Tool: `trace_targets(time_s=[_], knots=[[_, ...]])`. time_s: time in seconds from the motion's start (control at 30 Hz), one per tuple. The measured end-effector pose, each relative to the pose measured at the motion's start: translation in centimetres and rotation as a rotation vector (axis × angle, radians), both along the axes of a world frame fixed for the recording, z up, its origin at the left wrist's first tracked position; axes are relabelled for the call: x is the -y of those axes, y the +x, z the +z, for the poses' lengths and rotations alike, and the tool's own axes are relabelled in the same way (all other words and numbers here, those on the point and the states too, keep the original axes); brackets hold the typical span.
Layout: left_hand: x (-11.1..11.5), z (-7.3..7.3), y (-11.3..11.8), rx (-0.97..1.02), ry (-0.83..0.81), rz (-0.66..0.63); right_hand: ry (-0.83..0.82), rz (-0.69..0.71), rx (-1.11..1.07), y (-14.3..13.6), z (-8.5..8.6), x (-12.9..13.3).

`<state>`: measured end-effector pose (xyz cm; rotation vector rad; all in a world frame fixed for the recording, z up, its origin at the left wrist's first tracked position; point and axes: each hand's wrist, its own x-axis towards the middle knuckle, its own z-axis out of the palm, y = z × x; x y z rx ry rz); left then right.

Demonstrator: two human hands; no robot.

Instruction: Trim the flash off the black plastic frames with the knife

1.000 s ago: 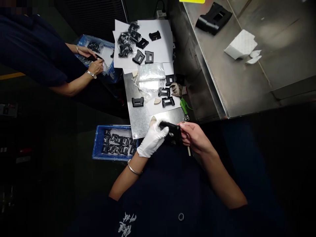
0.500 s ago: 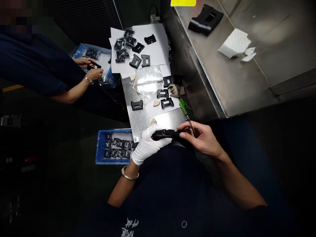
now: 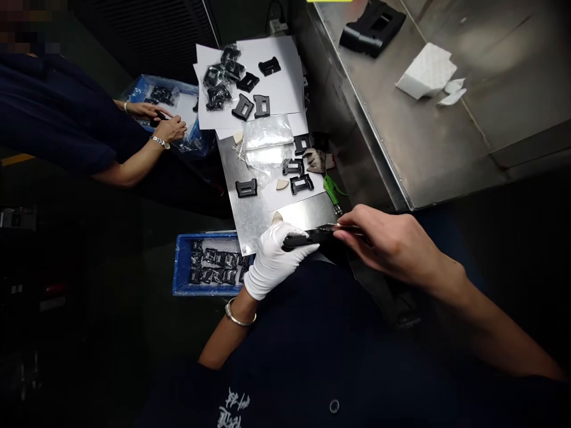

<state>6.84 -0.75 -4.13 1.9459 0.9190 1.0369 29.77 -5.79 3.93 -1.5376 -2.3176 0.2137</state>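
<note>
My left hand (image 3: 272, 258), in a white glove, is closed around one end of a black plastic part (image 3: 297, 242) held above the near end of the bench. My bare right hand (image 3: 397, 244) pinches a thin-bladed knife (image 3: 329, 226), its metal blade pointing left against the far side of the part. The right fingers hide most of the knife's handle. Just beyond my hands on the bench lie black frame-shaped parts (image 3: 302, 184), a tan wedge-shaped pad (image 3: 282, 184) and a green air gun (image 3: 331, 187).
A blue crate (image 3: 176, 267) of bagged parts stands left of my hands. Clear plastic bags (image 3: 267, 132) lie mid-bench. To the right, a metal machine ledge (image 3: 379, 119) holds a larger black part (image 3: 373, 30) and white paper (image 3: 427, 70). A co-worker's hands (image 3: 172, 128) handle a part at left.
My right hand has shifted and turned, so the knife's blade now lies against the part. My left hand has moved slightly right and still holds the part. The co-worker's hands have drawn closer together.
</note>
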Motion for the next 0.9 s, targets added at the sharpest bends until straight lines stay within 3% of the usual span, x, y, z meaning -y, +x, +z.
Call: trace_targets(time_s=[0.13,0.4,0.9], knots=[[-0.1,0.0,0.1,-0.019,0.011,0.029,0.086,0.004,0.206,-0.6,0.7,0.2],[0.4,0.5,-0.1,-0.07,-0.275,0.058,0.083,-0.028,0.241,-1.2,0.4,0.2],[0.5,0.4,0.0,-0.081,-0.204,0.035,0.089,-0.018,0.233,-1.4,-0.3,0.3]])
